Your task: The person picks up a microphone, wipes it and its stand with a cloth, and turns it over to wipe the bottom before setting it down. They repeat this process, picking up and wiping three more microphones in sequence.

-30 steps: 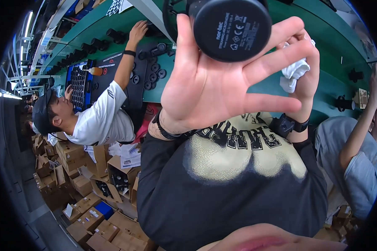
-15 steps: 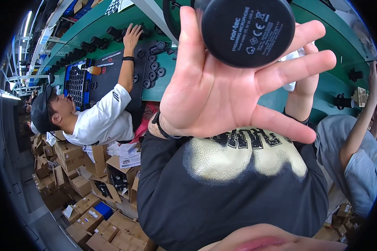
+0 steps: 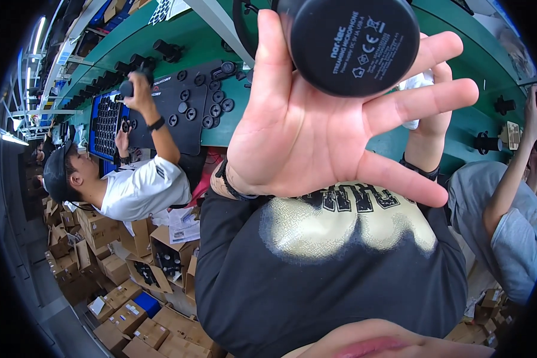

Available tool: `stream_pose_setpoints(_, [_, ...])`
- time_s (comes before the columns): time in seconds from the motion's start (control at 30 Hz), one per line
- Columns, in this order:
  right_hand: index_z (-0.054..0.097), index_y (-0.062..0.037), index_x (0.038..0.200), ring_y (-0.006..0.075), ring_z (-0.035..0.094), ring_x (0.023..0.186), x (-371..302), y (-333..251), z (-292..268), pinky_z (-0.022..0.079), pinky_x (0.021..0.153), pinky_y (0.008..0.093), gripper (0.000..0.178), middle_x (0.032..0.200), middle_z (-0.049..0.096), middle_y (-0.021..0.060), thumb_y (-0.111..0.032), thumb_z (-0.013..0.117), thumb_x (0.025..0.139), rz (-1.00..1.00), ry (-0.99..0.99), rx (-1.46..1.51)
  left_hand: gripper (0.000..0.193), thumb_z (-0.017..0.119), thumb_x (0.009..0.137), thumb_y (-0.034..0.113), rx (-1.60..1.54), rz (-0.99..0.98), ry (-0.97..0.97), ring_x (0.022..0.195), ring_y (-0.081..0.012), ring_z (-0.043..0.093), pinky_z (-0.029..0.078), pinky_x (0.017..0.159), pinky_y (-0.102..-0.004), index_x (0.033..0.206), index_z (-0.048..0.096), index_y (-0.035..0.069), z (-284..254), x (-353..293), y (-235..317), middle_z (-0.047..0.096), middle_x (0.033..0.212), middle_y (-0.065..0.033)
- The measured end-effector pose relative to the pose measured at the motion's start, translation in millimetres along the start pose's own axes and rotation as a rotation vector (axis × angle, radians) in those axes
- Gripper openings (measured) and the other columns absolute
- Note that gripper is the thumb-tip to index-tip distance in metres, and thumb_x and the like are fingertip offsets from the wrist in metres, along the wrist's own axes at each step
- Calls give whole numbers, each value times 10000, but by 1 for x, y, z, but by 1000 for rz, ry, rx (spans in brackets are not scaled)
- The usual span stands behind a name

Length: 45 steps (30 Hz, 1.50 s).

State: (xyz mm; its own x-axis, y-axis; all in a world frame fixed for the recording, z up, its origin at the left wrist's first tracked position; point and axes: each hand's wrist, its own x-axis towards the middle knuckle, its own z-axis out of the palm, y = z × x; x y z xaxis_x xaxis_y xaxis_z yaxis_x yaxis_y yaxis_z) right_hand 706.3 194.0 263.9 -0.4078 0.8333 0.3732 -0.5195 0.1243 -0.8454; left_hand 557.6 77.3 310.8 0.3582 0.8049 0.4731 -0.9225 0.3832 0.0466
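Close up, my left hand [image 3: 316, 143] faces palm up with several fingers spread. It holds a black microphone [image 3: 355, 51], whose round flat underside with pale printing is turned toward me. My thumb lies along the left side of it; one finger is hidden behind it. Farther back, my right hand [image 3: 438, 119] is partly covered by the left fingers. Its fingers are curled around a crumpled white cloth [image 3: 420, 79], of which only patches show.
A green workbench [image 3: 459, 143] carries round black parts [image 3: 216, 110] on a dark mat. A co-worker [image 3: 146, 185] sits at left, lifting a black cylindrical piece; another person [image 3: 495, 221] stands at right. Cardboard boxes [image 3: 125, 313] cover the floor at lower left. A pale metal post [image 3: 221, 27] rises nearby.
My hands and the microphone stay almost still. The left co-worker's raised hand has moved left with a black piece in it, and that person's other hand now shows.
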Motion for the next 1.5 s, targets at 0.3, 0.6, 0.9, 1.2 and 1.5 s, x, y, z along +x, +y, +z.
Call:
stream_pose_setpoints(0.3, [569,47,1060,175,576,850,-1,-20,21,463,792,274,360,942,610,137,-263,440,928,61,97,-82,745,251,920,629,76,23,30,1366,-224,248,241,1102,-442,1448,221,104,-3,-2,4,229,1477,-96])
stream_pose_setpoints(0.6, [614,-35,1050,325,575,1049,-1,-30,47,463,914,373,206,1088,621,163,-142,568,880,-1180,-185,-1062,746,240,917,638,886,70,233,1353,-212,282,244,1111,-399,1450,219,117,-29,4,-14,290,1463,-90])
stream_pose_setpoints(0.9, [656,-42,1053,383,444,1262,1,-17,45,410,988,379,281,1135,637,174,-65,663,773,-1055,-5,-943,778,184,904,672,714,129,353,1353,-227,289,243,1116,-404,1441,244,112,-30,9,-17,319,1453,-85])
stream_pose_setpoints(1.2, [655,-32,1068,353,455,1260,-12,-26,46,415,984,369,331,1141,639,156,-68,711,744,-655,26,-614,770,175,904,675,685,152,413,1315,-244,357,285,1098,-415,1419,289,114,-27,13,-24,357,1429,-82])
stream_pose_setpoints(1.5, [659,21,1039,291,528,1184,-20,-38,48,452,943,359,278,1129,638,174,-81,704,784,-570,64,-831,745,223,904,678,712,107,401,1336,-272,323,250,1110,-464,1408,334,142,-20,16,-20,361,1435,-73])
